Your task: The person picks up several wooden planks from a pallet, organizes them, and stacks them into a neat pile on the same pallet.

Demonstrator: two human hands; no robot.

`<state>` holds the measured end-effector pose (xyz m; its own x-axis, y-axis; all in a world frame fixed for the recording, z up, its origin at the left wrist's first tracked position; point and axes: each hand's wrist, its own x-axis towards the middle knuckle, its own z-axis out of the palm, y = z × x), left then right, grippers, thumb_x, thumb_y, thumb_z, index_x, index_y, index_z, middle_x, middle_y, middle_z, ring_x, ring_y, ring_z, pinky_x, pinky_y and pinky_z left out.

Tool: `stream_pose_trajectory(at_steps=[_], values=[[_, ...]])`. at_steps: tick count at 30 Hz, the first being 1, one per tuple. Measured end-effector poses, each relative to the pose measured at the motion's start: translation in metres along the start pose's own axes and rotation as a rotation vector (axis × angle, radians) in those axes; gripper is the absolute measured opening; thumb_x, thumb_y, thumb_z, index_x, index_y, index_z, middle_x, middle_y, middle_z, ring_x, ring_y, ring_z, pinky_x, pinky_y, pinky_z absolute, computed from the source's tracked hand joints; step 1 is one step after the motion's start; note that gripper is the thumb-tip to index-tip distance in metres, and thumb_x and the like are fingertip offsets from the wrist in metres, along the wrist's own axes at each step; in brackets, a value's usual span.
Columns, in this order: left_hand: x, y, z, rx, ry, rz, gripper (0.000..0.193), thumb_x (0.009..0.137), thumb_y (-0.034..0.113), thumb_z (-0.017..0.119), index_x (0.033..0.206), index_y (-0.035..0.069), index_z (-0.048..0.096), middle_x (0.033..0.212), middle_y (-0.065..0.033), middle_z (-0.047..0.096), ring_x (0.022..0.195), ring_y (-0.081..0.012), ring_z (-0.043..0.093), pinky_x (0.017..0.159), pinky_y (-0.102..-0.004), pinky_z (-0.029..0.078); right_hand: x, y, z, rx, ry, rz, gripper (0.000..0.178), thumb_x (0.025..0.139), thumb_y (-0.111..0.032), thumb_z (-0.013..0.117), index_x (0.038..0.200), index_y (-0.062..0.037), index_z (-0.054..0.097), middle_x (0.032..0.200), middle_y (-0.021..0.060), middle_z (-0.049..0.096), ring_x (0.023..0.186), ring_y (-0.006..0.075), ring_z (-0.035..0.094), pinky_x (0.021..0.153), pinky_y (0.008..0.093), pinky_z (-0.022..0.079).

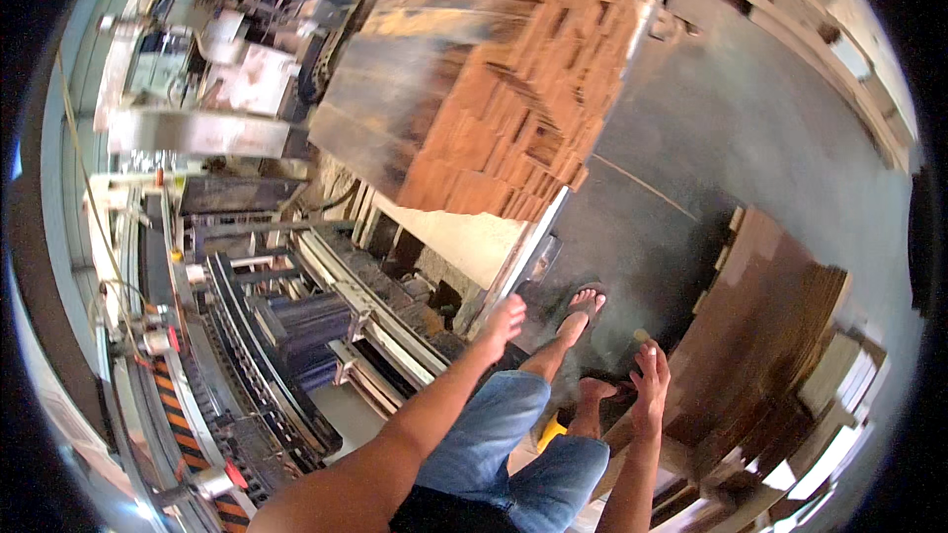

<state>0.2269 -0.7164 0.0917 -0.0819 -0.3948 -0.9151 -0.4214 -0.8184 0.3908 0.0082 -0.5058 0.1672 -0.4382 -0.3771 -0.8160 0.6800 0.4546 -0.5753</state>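
My left hand (502, 328) is beside the pale metal edge of the machine bed, its fingers curled in loosely; nothing shows in them. My right hand (650, 382) hangs open, fingers apart and slightly bent, by the near side of a stack of wide brown boards (755, 326). It appears to hold nothing, and I cannot tell whether it touches the stack. Ahead of my left hand, many reddish-brown wood strips (494, 138) lie piled in uneven layers on a table, beside a large dark, worn panel (385, 89).
To the left runs a machine with metal rails (375, 336), dark rollers (306, 326) and a black-and-orange striped bar (178, 424). My sandalled feet (583, 306) stand on the grey floor (691, 128) between machine and stack. Pale boards (829, 59) lie far right.
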Motion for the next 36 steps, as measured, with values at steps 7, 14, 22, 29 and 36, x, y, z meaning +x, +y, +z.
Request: stream_pose_trajectory(at_steps=[7,14,22,29,36], values=[[0.078,0.147,-0.143,-0.24,0.073,0.489,0.057,0.095,0.047,0.034,0.135,0.006,0.038,0.137,-0.0097,0.043,0.119,-0.0229,0.044,0.098,-0.0386,0.034,0.034,-0.061,0.114,-0.071,-0.309,-0.084,0.079,0.087,-0.061,0.042,0.141,-0.0056,0.027,0.144,0.0196,0.028,0.133,0.0329,0.028,0.104,0.0494,0.025],[0.107,0.305,-0.182,-0.554,-0.117,0.546,0.054,0.096,0.041,0.032,0.131,0.001,0.038,0.128,-0.0161,0.047,0.116,-0.0262,0.047,0.097,-0.046,0.038,0.079,-0.101,0.207,0.073,-0.395,-0.083,0.086,0.085,-0.069,0.036,0.143,-0.0068,0.022,0.148,0.0201,0.02,0.136,0.0349,0.02,0.105,0.0498,0.024],[0.101,0.276,-0.187,-0.534,-0.163,0.417,0.056,0.096,0.043,0.032,0.132,0.001,0.036,0.13,-0.0161,0.045,0.118,-0.0263,0.045,0.098,-0.0458,0.037,0.105,-0.117,0.257,0.378,-0.42,-0.018,0.088,0.085,-0.071,0.032,0.144,-0.0068,0.019,0.145,0.013,0.028,0.132,0.0301,0.028,0.105,0.0491,0.026],[0.1,0.272,-0.198,-0.541,-0.183,0.415,0.057,0.095,0.044,0.031,0.133,0.001,0.035,0.131,-0.0161,0.044,0.119,-0.0263,0.044,0.099,-0.0456,0.035,0.092,-0.135,0.264,0.477,-0.349,0.079,0.092,0.083,-0.073,0.032,0.142,-0.0026,0.024,0.142,0.0155,0.032,0.129,0.0293,0.033,0.106,0.0417,0.027],[0.097,0.285,-0.201,-0.505,-0.203,0.419,0.059,0.095,0.045,0.03,0.134,0.001,0.034,0.133,-0.0162,0.042,0.12,-0.0263,0.042,0.101,-0.0455,0.034,0.1,-0.135,0.275,0.482,-0.293,0.027,0.097,0.079,-0.077,0.033,0.142,-0.0034,0.025,0.138,0.0165,0.036,0.125,0.0299,0.038,0.103,0.043,0.031]])
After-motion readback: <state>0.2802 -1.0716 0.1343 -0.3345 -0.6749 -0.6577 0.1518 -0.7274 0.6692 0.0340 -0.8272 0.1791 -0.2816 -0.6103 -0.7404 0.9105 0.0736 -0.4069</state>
